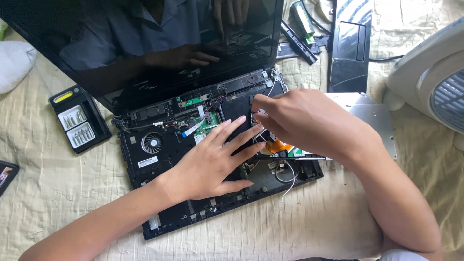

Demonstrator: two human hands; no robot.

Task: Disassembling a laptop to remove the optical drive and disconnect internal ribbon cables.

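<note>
While my left hand (212, 162) lies flat, fingers spread, on the opened black laptop base (159, 159) mid-bedsheet, showing fan and green board, my right hand (299, 121) pinches thin wires (285, 176) beside an orange ribbon cable (279, 145).
</note>
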